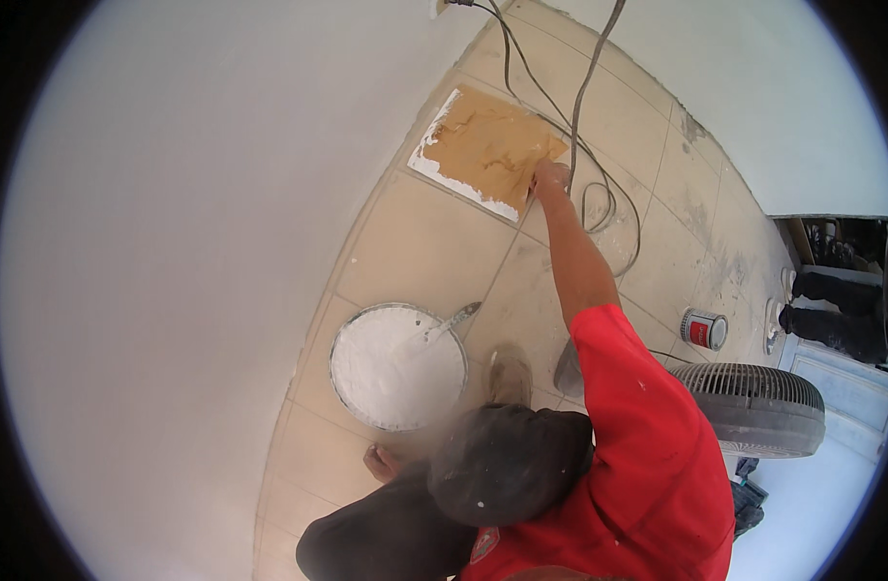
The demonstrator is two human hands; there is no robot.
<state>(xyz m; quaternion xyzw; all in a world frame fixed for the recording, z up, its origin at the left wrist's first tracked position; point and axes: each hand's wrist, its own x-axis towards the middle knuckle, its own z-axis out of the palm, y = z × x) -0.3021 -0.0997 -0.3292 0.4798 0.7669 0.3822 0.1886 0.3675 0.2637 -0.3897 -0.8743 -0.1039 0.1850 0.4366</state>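
My right hand (550, 178), at the end of a bare forearm and a red sleeve, has its fingers closed at the right edge of a creased brown paper sheet (492, 140). White smears run along the left and lower edges of that sheet, which lies on the floor tiles. A round bucket (343, 402) stands nearer to me, filled with a thick white paste (391, 363). Out of the paste leans a white-smeared hand tool (463, 315), handle up; its kind is unclear. Just below the bucket my left hand (379, 463) shows partly, its fingers largely hidden by my dark-clothed leg.
A pale wall (173, 242) runs along the left. Dark cables (599, 160) loop over the tiles right of the sheet. Farther right are a small paint can (703, 329), a black fan (753, 407) and another person's dark-trousered legs (836, 315).
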